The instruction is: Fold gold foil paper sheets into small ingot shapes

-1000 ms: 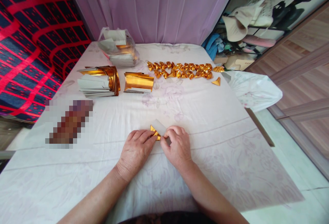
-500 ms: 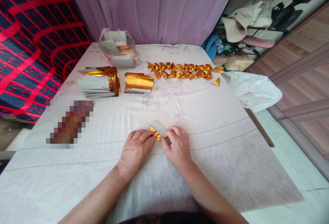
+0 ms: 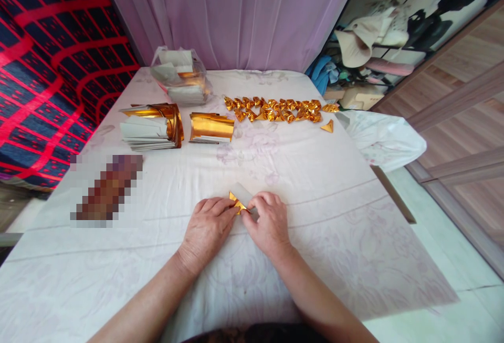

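A small sheet of gold foil paper [image 3: 243,195], grey-white on its back, lies partly folded on the table near its front. My left hand [image 3: 210,227] grips its left side, the fingertips pressing on the gold folded part. At the right edge, my right hand [image 3: 268,225] pinches the paper between thumb and fingers. The thumb and fingertips of both hands nearly meet over the gold fold. Part of the paper is hidden under the fingers.
Behind my hands stand a fanned stack of foil sheets [image 3: 147,132] and a smaller gold stack [image 3: 211,128]. A clear bag of sheets [image 3: 179,78] sits farther back. Rows of folded gold pieces [image 3: 281,109] and one gold triangle [image 3: 327,126] lie back right. A white plastic bag [image 3: 388,138] hangs beside the table.
My right thumb has moved slightly left and in, closer to my left fingertips at the gold fold. My left hand stays nearly still. The view has shifted a little.
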A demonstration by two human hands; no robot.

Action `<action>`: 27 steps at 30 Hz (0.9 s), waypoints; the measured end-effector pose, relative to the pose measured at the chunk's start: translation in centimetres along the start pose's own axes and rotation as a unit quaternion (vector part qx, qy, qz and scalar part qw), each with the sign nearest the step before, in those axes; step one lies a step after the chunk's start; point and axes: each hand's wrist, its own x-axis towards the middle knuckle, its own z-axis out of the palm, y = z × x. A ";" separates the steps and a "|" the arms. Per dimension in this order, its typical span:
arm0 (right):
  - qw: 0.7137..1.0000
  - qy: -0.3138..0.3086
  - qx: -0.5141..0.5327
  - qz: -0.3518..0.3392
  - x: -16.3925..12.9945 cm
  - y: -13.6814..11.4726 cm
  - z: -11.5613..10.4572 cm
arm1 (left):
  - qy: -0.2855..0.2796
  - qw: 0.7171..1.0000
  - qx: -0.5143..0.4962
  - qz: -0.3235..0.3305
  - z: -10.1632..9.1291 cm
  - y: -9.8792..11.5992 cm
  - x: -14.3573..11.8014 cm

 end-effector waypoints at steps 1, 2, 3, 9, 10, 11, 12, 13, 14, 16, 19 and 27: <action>1.000 0.000 0.000 0.002 0.0 0.0 0.0 | 0.000 1.000 0.000 -0.001 0.0 0.0 0.0; 1.000 0.000 0.002 0.003 0.0 0.0 0.1 | 0.000 1.000 0.000 -0.001 0.0 0.0 0.0; 1.000 -0.001 0.004 0.003 0.0 0.0 0.1 | 0.001 1.000 0.000 -0.002 0.0 0.0 0.0; 0.998 -0.017 0.048 -0.021 -0.2 1.1 -0.1 | -0.001 1.000 0.007 -0.003 0.0 0.1 0.0; 0.998 -0.019 0.054 -0.026 -0.2 1.2 -0.1 | -0.003 1.000 0.007 -0.003 -0.1 0.1 0.0; 0.998 -0.020 0.059 -0.028 -0.2 1.3 -0.1 | -0.004 1.000 0.007 -0.003 -0.1 0.1 0.0; 0.997 -0.020 0.063 -0.029 -0.2 1.4 -0.1 | -0.006 1.000 0.006 -0.004 -0.1 0.1 0.0; 0.997 -0.019 0.067 -0.029 -0.2 1.5 -0.1 | -0.006 1.000 0.006 -0.004 -0.1 0.1 0.0; 0.997 -0.018 0.071 -0.028 -0.1 1.5 0.0 | -0.006 1.000 0.005 -0.004 -0.1 0.1 0.0; 0.997 -0.019 0.076 -0.024 0.0 1.5 0.0 | -0.006 1.000 0.004 -0.006 -0.1 0.1 0.0; 0.996 -0.024 0.083 -0.026 0.0 1.6 0.0 | -0.006 1.000 0.005 -0.007 -0.1 0.1 0.1; 0.993 -0.026 0.100 -0.055 -0.1 2.7 0.0 | -0.016 1.000 0.004 -0.011 -0.1 0.0 0.1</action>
